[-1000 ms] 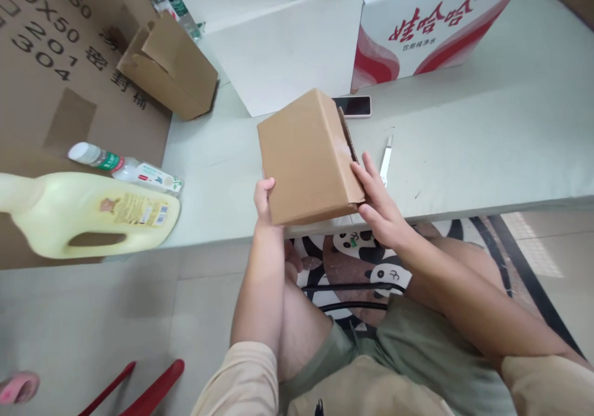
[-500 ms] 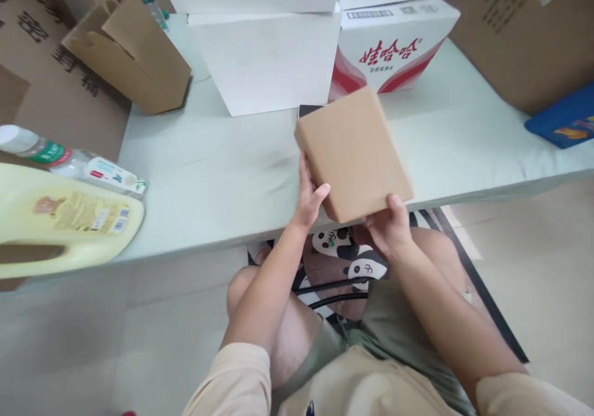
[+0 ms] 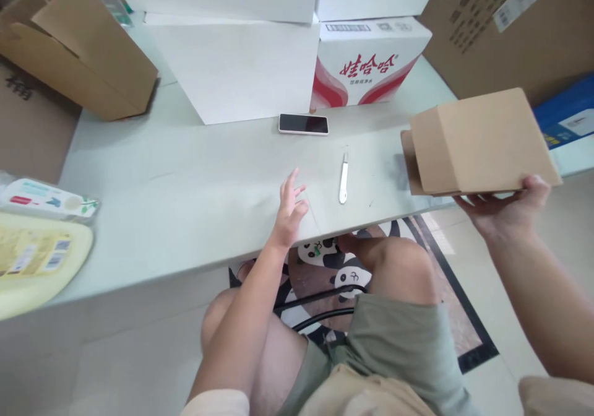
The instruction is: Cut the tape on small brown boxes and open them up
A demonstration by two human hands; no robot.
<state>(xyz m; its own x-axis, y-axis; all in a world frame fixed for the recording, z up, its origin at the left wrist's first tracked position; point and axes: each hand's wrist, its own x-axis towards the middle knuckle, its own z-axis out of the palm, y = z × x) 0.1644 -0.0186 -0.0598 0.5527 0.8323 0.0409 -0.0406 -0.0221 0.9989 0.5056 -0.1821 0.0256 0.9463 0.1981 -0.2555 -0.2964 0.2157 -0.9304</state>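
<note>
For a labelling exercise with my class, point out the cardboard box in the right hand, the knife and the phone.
Cardboard box (image 3: 494, 140): head view, on its broad plain face.
Knife (image 3: 344, 181): head view, on its white handle.
Phone (image 3: 303, 124): head view, on its dark screen.

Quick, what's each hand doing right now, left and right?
Left hand: open, holding nothing, fingers partly curled.
Right hand: holding the box.

A long bench with a pale green top (image 3: 208, 199) spans the frame. Light grey floor tiles (image 3: 130, 354) fill the lower left. At lower centre lies a panda-patterned rug with a dark border (image 3: 351, 277); right of it, a bright patch of light (image 3: 439, 233) falls on the tiles.
</note>
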